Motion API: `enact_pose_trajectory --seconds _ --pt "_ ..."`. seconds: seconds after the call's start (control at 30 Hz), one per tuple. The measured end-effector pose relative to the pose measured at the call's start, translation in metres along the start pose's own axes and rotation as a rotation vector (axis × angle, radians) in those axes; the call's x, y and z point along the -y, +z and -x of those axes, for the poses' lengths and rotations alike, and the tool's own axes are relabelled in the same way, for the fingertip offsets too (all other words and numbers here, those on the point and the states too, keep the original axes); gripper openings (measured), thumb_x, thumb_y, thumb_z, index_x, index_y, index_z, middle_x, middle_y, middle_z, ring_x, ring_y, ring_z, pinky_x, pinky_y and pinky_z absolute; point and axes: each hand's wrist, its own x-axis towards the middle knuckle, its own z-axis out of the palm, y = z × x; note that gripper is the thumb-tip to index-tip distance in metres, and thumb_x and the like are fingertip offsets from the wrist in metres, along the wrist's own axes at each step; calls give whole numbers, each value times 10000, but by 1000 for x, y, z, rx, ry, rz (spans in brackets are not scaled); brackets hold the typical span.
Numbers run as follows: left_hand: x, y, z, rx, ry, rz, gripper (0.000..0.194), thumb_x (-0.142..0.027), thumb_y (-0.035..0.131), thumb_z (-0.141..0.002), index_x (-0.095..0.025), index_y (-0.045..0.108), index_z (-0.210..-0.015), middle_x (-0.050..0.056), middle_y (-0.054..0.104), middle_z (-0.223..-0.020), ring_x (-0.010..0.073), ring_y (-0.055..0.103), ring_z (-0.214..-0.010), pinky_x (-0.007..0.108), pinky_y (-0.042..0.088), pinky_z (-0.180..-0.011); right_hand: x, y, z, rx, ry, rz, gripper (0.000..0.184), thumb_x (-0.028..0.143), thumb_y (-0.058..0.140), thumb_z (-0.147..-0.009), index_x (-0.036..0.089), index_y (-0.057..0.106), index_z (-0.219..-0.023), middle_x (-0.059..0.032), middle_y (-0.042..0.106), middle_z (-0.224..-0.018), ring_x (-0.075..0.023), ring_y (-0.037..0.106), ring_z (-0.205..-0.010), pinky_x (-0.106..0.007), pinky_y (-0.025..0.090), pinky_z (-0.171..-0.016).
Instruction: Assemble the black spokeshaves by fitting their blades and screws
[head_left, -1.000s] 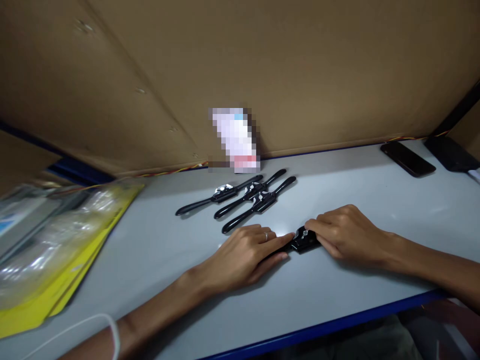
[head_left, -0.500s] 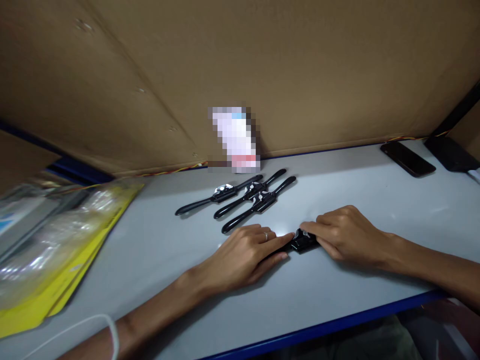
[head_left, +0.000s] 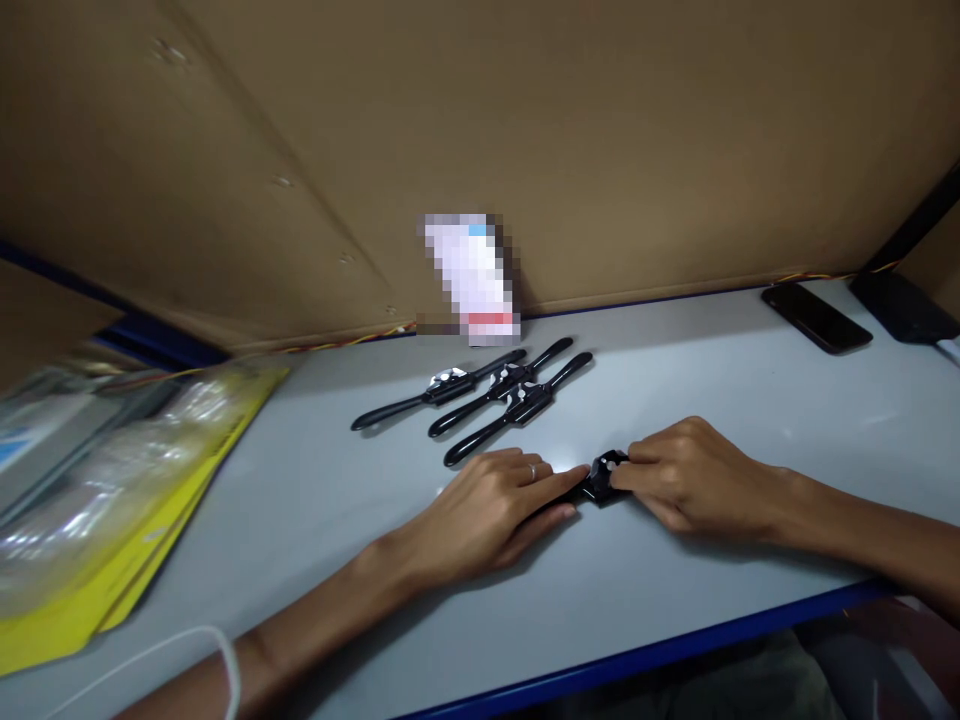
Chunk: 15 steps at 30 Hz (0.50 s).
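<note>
A black spokeshave [head_left: 600,492] lies on the table between my hands. My left hand [head_left: 495,500], with a ring on one finger, is closed round its left handle and covers most of it. My right hand [head_left: 686,475] has its fingers pinched at the right part of the tool's body, by the small silvery screws; the right handle is hidden. Beyond my left hand lie three more black spokeshaves side by side: a near one [head_left: 517,410], a middle one [head_left: 501,385] and a far one [head_left: 439,390] with a shiny plate on its body.
Yellow sheets [head_left: 161,530] under clear plastic bags [head_left: 97,490] cover the table's left end. A phone [head_left: 816,317] and a black device [head_left: 904,305] lie at the back right. A blurred-out upright item [head_left: 480,275] leans on the cardboard wall [head_left: 637,150]. A white cable [head_left: 225,660] crosses my left forearm.
My right hand has shifted slightly, its fingers turning lower and right on the spokeshave's body, so more of the body shows. The left hand has stayed in place.
</note>
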Motion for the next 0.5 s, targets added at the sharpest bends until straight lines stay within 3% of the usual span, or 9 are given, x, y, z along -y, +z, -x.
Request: enact_pose_trajectory --seconds 0.13,0.27,0.5 --pt "-1 -2 -1 -2 6 -12 343 -325 401 -1097 -144 618 -1291 36 692 -806 158 618 -650 315 494 -597 -1 1 0 -30 92 44 259 41 479 -853 157 705 -904 -26 645 -692 -120 376 -550 -320 184 -553" --pt "-1 -3 -1 -9 13 -3 341 -329 399 -1098 -146 613 -1291 32 688 -793 156 616 -641 311 490 -586 0 1 0 -17 13 32 299 56 480 -878 174 716 -1020 -16 635 -701 -120 367 -548 -318 183 -550" --pt "0 -1 -1 -16 11 -8 326 -319 428 -1087 -151 615 -1295 35 694 -810 155 627 -655 316 495 -597 -2 2 0 -45 59 63 261 41 468 -858 164 697 -874 -19 611 -666 -121 349 -545 -324 181 -556"
